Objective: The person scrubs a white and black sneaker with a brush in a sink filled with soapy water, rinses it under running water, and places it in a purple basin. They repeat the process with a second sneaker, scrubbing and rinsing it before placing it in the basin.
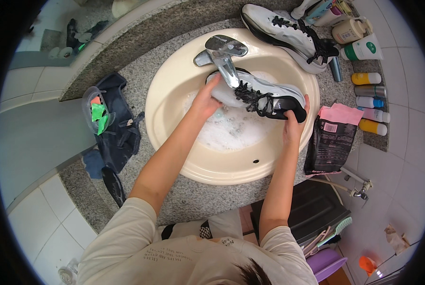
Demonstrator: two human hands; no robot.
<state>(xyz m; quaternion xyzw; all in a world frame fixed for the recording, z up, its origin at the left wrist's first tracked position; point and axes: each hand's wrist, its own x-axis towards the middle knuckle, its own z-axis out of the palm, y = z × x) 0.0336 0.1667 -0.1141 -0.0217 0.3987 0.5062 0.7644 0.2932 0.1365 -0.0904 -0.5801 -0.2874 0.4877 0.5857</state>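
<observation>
Between both hands a white and black sneaker (pixel 260 93) with black laces is held over the cream washbasin (pixel 162 124). My left hand (pixel 207 98) grips one end of it, close to the chrome faucet (pixel 226 66), whose spout partly covers the shoe. At the other end, my right hand (pixel 294 128) holds the black part, thumb on top. White suds and water (pixel 230 133) lie in the bowl below. A second, matching sneaker (pixel 283 30) rests at the basin's upper right edge.
On the left lie dark cloth (pixel 121 117), a clear plastic container (pixel 91 119) with green pieces and a black brush-like object (pixel 112 185). Toiletry bottles (pixel 367 78) line the right wall beside a black and pink package (pixel 333 142). Below are a black bin (pixel 312 203) and a purple basin (pixel 323 262).
</observation>
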